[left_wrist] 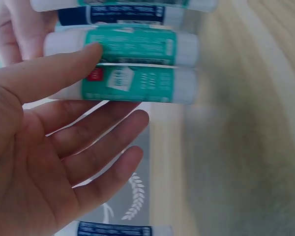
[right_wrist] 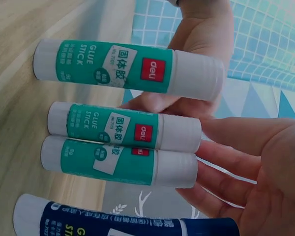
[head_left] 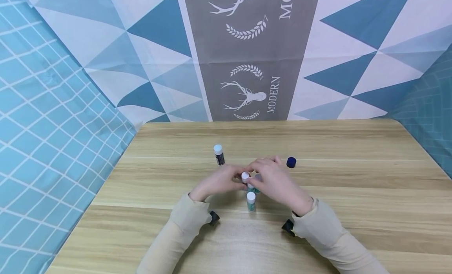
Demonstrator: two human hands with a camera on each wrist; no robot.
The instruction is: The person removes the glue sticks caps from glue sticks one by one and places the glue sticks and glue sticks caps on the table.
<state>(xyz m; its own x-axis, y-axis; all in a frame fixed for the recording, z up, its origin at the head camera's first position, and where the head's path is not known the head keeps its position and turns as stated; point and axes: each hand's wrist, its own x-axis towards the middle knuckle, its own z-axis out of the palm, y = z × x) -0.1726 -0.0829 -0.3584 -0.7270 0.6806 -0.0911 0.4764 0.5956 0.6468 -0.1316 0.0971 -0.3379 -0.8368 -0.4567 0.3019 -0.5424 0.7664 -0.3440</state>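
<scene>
Two green glue sticks with white caps [right_wrist: 113, 125] stand upright side by side between both hands. From the left, my left hand [head_left: 226, 180] pinches at this pair, thumb across the near side and index finger behind. My right hand [head_left: 273, 181] reaches in from the right, its thumb and fingers about the white caps. In the head view the fingers hide much of the pair. A third green glue stick [head_left: 251, 202] stands just in front, apart from them. A navy glue stick with a dark blue cap [right_wrist: 128, 221] shows below the pair in the right wrist view.
Farther back on the left stands a navy glue stick with a white cap [head_left: 219, 155]. Behind the right hand is a short dark blue cylinder [head_left: 291, 162]. The wooden table [head_left: 353, 160] ends at a patterned cloth backdrop [head_left: 247, 54].
</scene>
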